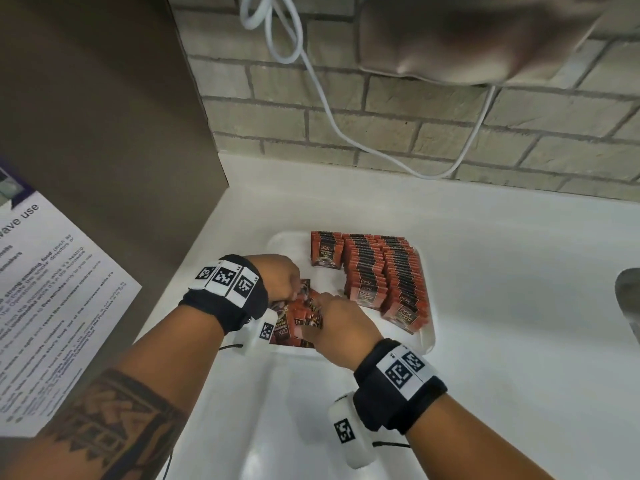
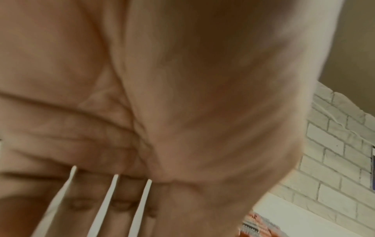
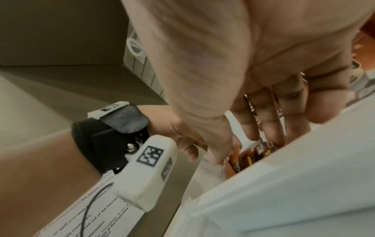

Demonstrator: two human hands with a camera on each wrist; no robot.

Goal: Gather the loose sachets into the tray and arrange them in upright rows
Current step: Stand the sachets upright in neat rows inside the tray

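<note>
A white tray (image 1: 287, 242) sits on the white counter. Its right half holds upright rows of red sachets (image 1: 384, 271), and a single sachet (image 1: 325, 249) stands at the back. Loose sachets (image 1: 294, 325) lie jumbled in the tray's near left corner. Both hands reach into this pile. My left hand (image 1: 280, 277) curls its fingers down onto sachets at the pile's far side. My right hand (image 1: 337, 318) grips a bunch from the near side, and sachets (image 3: 249, 156) show between its thumb and fingers (image 3: 261, 115). The left wrist view is mostly palm, with a sachet edge (image 2: 256, 224) at lower right.
A brown cabinet side (image 1: 104, 133) with a printed notice (image 1: 52, 289) stands close on the left. A brick wall (image 1: 415, 109) with a hanging white cable (image 1: 329, 109) runs behind the tray. A metal object (image 1: 628, 296) shows at the right edge.
</note>
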